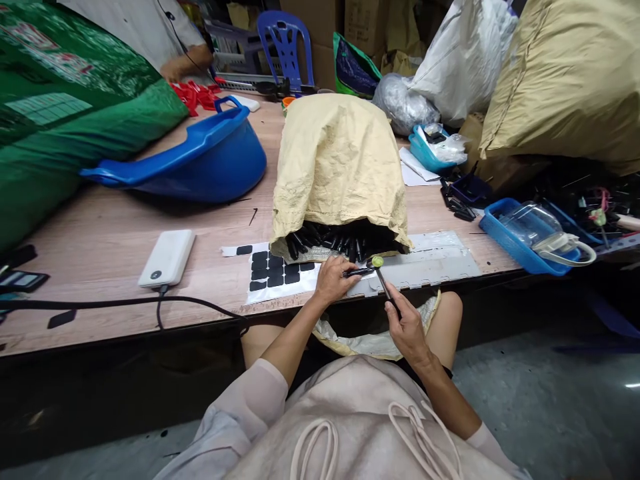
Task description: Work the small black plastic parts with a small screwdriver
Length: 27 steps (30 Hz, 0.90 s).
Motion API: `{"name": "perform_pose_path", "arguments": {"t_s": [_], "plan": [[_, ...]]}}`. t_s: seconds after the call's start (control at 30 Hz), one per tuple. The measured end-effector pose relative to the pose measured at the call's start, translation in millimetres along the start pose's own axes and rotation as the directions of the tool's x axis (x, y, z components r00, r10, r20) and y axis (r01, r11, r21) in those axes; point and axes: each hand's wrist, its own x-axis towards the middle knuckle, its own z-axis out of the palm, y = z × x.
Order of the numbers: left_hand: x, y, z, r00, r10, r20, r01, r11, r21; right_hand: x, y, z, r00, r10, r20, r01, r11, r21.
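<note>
My left hand (336, 279) pinches a small black part (359, 271) at the table's front edge, just below the mouth of a cream sack (345, 160). Many black pieces (340, 241) show in the sack's opening. My right hand (407, 325) is wrapped round a dark-handled tool (387, 288); its round yellow-green head (377, 261) is close to the right end of the black part. Whether the two touch is hard to tell. Left of my left hand lies a white sheet with black rounded squares (267, 270). A grey board (425, 263) extends to the right.
A blue basin (200, 160) and a white power bank (168, 259) with a black cable stand at left, beside a green sack (75, 107). Blue baskets (525, 237) are at right. Across the table, a person's arm (187, 63) rests near red strips.
</note>
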Motion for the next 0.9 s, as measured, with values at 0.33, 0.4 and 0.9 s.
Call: {"name": "perform_pose_path", "arguments": {"t_s": [0.33, 0.4, 0.9], "plan": [[1, 1, 2.2, 1.0, 0.017, -0.026, -0.017, 1.0, 0.002, -3, -4, 9, 0.996, 0.044, 0.075, -0.04, 0.997, -0.059], [1, -1, 2.4, 0.999, 0.034, -0.026, -0.034, 0.999, -0.001, -2, -8, 9, 0.997, 0.038, 0.074, -0.035, 0.998, -0.048], [0, 3, -0.2, 1.0, 0.025, -0.015, -0.025, 1.0, 0.014, 0, 5, -1, 0.992, 0.119, -0.046, -0.122, 0.989, -0.08]]}}
